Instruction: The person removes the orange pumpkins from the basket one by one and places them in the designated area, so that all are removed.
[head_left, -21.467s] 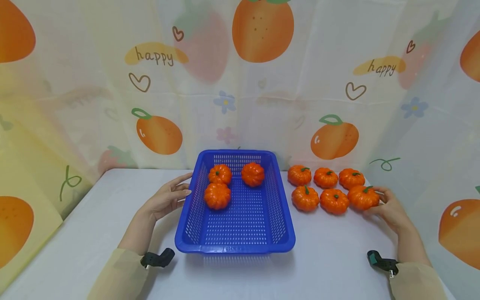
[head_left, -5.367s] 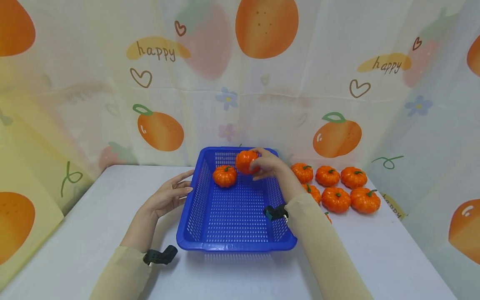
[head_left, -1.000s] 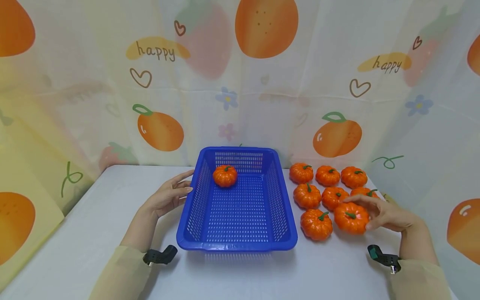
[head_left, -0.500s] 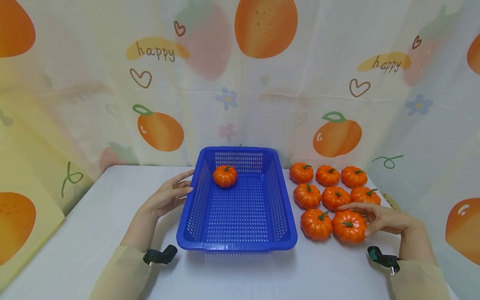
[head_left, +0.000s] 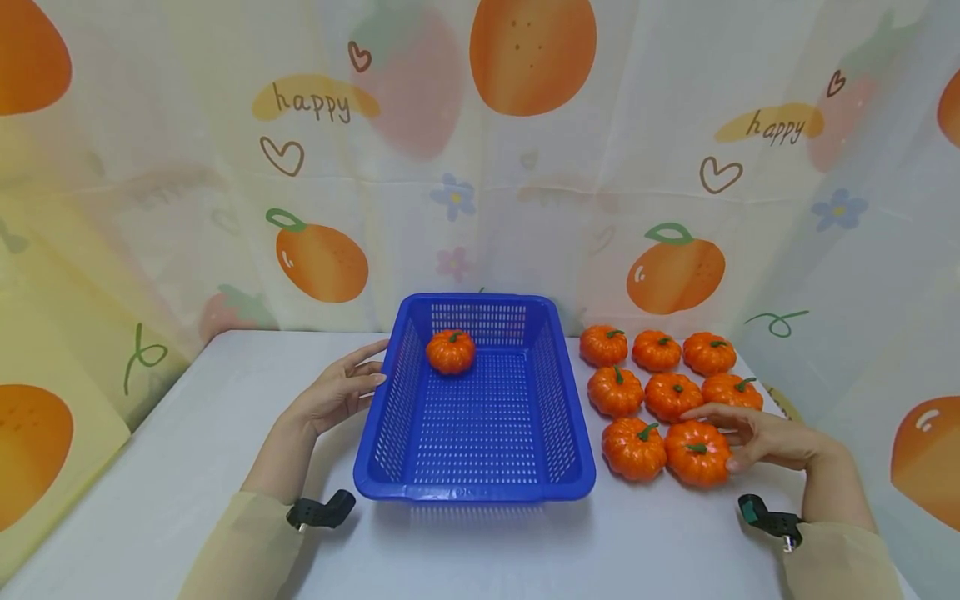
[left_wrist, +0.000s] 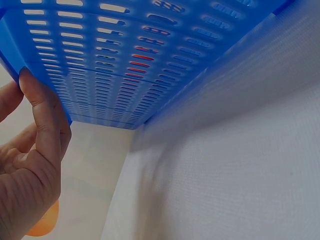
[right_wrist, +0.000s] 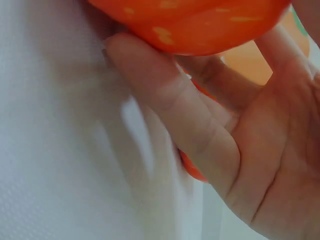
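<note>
A blue plastic basket (head_left: 480,492) with perforated walls stands on the white table, one small orange pumpkin (head_left: 451,352) in its far left part. My left hand (head_left: 339,393) holds the basket's left rim; in the left wrist view, fingers (left_wrist: 45,120) meet the rim. To the right of the basket, my right hand (head_left: 768,437) has thumb and fingers around a green-stemmed pumpkin (head_left: 697,453) at the near row's right end. That pumpkin rests on the table. Its underside shows in the right wrist view, a finger (right_wrist: 165,90) beneath its edge.
Several more pumpkins sit in rows right of the basket, among them a near-row pumpkin (head_left: 633,450) beside the held one and a middle-row pumpkin (head_left: 672,397) behind it. A fruit-print curtain (head_left: 525,233) hangs behind the table (head_left: 480,558).
Earlier, three pumpkins were in the basket; one is there now, and the table rows have grown. Within the last second my right hand lowered its pumpkin onto the table. My left hand stayed.
</note>
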